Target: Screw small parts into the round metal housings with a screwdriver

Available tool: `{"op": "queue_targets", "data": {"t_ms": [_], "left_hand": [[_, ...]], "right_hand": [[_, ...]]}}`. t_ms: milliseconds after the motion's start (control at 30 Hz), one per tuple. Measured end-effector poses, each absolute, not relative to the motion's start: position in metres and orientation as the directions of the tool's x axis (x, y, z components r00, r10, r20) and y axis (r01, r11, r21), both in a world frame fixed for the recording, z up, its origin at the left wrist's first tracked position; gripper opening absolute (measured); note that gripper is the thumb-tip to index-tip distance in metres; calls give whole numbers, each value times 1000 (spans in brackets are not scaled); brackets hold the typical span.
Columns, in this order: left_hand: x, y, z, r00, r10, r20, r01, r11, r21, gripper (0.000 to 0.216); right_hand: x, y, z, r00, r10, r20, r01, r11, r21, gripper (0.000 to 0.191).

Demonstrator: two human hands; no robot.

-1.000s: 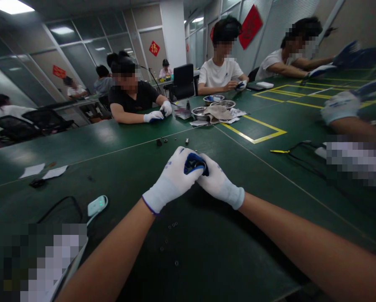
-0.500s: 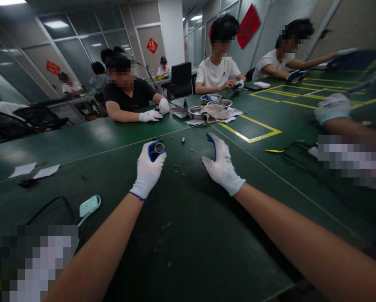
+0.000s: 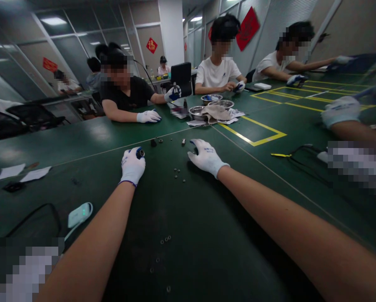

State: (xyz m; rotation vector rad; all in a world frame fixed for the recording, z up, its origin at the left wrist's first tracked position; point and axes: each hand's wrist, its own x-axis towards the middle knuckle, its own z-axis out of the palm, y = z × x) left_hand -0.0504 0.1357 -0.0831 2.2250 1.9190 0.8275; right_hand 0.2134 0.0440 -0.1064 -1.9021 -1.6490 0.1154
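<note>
My left hand, in a white glove with blue palm, is closed around a dark cylindrical part whose round metal end faces up. Most of that part is hidden by the fingers. My right hand, gloved the same way, hovers low over the table with thumb and fingers apart. Just left of its fingertips lies a small metal cylinder. Between the hands several small nuts are scattered. Beyond my left hand are a dark small piece and a ring.
More nuts lie nearer me on the green table. Metal bowls and a cloth stand farther back. A white device with a cable is at left, a black cable at right. Co-workers sit across and at right.
My left hand has moved left and turned, still holding the cylindrical part. My right hand has come left and lower, close to the small metal cylinder. A co-worker opposite has raised one hand with an object.
</note>
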Motion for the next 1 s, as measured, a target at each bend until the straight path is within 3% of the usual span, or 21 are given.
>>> {"op": "queue_targets", "data": {"t_ms": [233,500,600,700,867,1000], "left_hand": [[-39,166,-84,62,937,343,893,-206,401,43],[-34,203,-91,59,929,366,876,-224,428,44],[-33,209,-92,56,931,362,868,-225,443,44],[-31,210,-92,41,936,349,863,-209,461,44],[-31,209,-90,30,938,344,851,-205,483,44],[-33,207,-90,28,940,341,840,-207,501,46]], "right_hand": [[208,98,-102,122,965,232,896,-7,-444,84],[208,124,-107,291,907,303,887,-137,-441,63],[207,120,-106,234,899,370,895,-51,-443,47],[194,124,-93,119,916,383,885,77,-459,49],[145,164,-71,-106,976,189,891,177,-418,66],[121,209,-63,-202,978,41,922,205,-329,40]]}}
